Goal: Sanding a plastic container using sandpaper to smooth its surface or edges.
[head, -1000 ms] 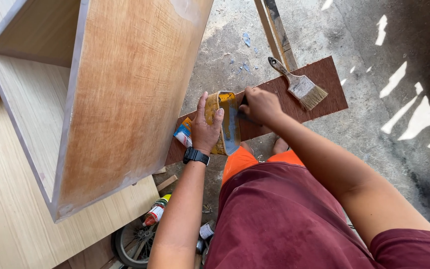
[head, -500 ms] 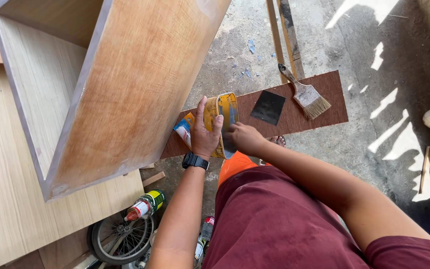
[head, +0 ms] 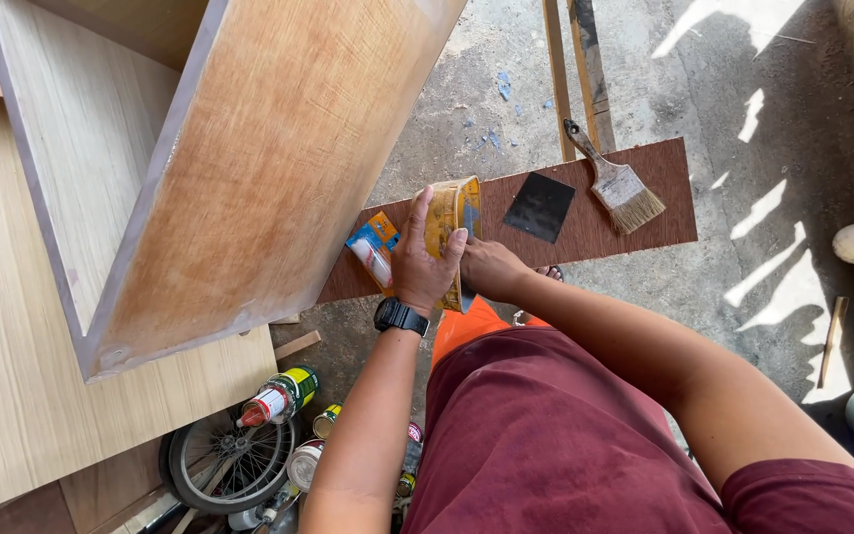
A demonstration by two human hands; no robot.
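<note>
- A pale laminate board surface fills the left side, and an open plywood cabinet box rests on it, its reddish-brown outer panel tilted toward the camera.
- Below the box, on the near floor, lie a small spoked wheel and a cluster of cans, one with a green and white label.
- A long dark-brown board lies across the concrete floor, running from the middle to the right.
- On the board's left end sits a small orange and blue packet, just beside the left hand.
- The left hand, with a black watch on the wrist, is closed around a yellow tin can, fingers wrapped over its side and thumb on the rim; the can is held just above the brown board, tilted on its side.
- The right hand is tucked beside the can's near edge, touching it; whether it grips anything cannot be told.
- Farther right on the board lie a dark square sheet and a flat paintbrush, bristles pointing right and near.
- Two thin wooden slats lie on the far floor behind the brush.
</note>
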